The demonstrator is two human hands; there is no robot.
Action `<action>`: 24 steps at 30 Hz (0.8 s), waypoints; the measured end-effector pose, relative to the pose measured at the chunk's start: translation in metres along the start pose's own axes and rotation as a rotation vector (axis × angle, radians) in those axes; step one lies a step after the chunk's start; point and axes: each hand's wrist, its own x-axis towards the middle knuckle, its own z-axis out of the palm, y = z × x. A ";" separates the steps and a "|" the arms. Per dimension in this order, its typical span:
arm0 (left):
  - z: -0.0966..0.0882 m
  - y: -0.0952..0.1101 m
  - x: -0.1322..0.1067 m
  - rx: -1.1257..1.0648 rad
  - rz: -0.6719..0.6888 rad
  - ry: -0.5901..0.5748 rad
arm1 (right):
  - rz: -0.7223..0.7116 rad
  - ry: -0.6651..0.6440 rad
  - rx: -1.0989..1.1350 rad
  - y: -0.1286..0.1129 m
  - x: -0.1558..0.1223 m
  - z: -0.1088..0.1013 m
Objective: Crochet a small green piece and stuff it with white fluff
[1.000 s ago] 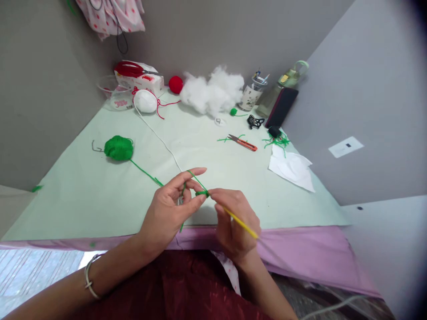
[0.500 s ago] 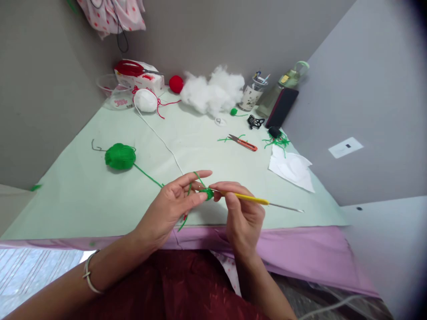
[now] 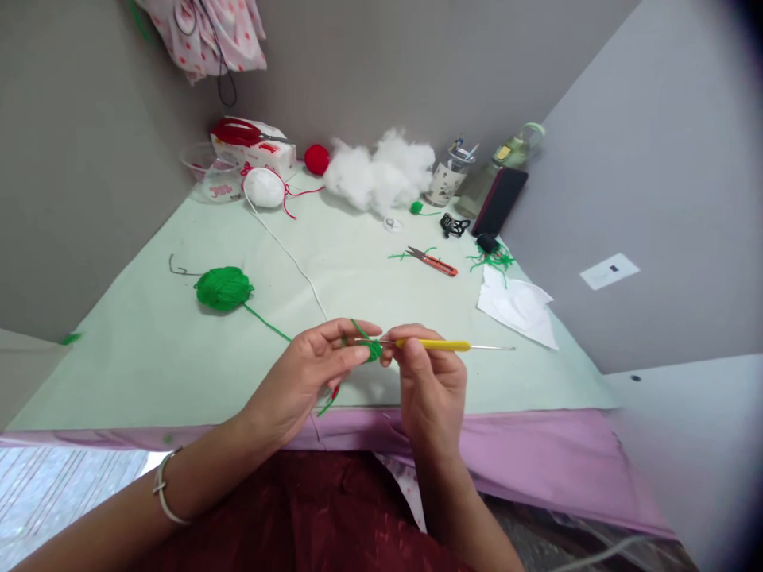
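Left hand: thumb and fingers pinching the little green crochet piece, so it's right at the fingertips
Right hand: fingers clamped round a yellow-handled crochet hook, thin end up against the green bit
Green yarn ball: off past the left fingers, strand leading to them
Thread snips: beyond both hands' fingertips from where I'm standing
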 end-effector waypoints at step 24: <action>-0.038 0.076 -0.016 -0.516 0.375 0.260 | 0.079 -0.263 -0.443 -0.003 0.010 0.021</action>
